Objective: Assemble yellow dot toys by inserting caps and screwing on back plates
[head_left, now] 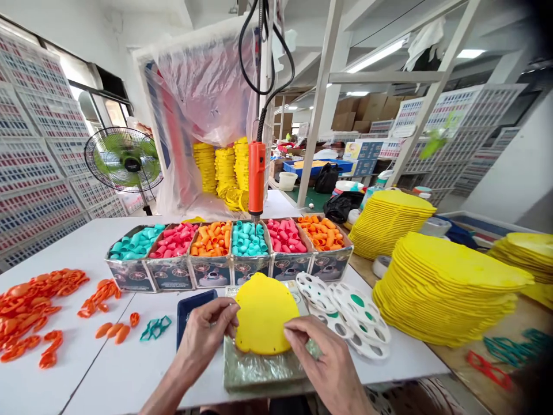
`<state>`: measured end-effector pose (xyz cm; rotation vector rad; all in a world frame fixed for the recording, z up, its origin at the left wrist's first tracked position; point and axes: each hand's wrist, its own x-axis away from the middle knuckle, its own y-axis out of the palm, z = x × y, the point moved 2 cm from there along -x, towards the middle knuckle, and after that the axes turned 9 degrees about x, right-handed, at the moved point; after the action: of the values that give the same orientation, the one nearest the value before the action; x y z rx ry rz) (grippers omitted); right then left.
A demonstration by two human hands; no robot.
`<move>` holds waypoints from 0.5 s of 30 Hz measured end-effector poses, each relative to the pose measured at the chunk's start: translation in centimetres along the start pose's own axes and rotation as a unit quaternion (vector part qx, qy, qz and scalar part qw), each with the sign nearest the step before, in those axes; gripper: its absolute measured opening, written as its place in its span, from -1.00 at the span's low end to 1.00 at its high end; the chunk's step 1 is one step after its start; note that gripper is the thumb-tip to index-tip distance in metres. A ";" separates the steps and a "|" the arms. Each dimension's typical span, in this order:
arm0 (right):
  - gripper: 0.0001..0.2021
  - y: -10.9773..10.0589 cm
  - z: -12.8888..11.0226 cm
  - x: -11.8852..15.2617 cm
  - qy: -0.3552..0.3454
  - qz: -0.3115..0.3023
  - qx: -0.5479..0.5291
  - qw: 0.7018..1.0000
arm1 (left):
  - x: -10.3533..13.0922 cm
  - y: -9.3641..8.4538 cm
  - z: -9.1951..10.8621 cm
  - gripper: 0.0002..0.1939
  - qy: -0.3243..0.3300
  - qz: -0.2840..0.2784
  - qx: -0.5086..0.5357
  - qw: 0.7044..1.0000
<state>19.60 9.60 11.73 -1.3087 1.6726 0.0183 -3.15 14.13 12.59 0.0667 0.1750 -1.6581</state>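
Observation:
A round yellow plastic plate (265,314) with small holes along its rim is above a plastic-wrapped block (259,372) at the table's front. My left hand (209,325) pinches the plate's left edge between thumb and fingers. At the right edge, my right hand (322,351) grips it with thumb and fingertips. Whether the plate rests on the block or is slightly raised, I cannot tell. Close by my right hand lie white discs with round holes (358,314). A dark blue tray (184,311) sits partly behind my left hand.
An orange electric screwdriver (256,178) hangs above the divided boxes (211,271) of teal, pink and orange pieces. Tall stacks of yellow plates (440,294) stand at right. Orange parts (30,302) and teal frames (155,328) lie at left. Behind the table is a fan (125,158).

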 end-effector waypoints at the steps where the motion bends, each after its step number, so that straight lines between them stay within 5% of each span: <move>1: -0.87 -0.1 0.4 -0.1 0.000 0.010 0.004 1.000 | -0.9 -0.1 0.1 -0.68 0.004 0.002 -0.004 1.000; 9: -0.91 0.9 2.8 -0.2 0.009 0.026 0.010 1.000 | -7.5 0.8 -0.1 -0.68 0.034 -0.030 -0.078 0.996; 15: -0.90 1.9 3.1 0.1 0.030 0.070 -0.019 0.997 | -9.9 1.6 -0.8 -0.72 0.041 -0.048 -0.113 0.992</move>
<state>20.28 12.01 9.06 -1.2288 1.8195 0.0943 -0.67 23.83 13.15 -0.0450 0.4332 -1.7224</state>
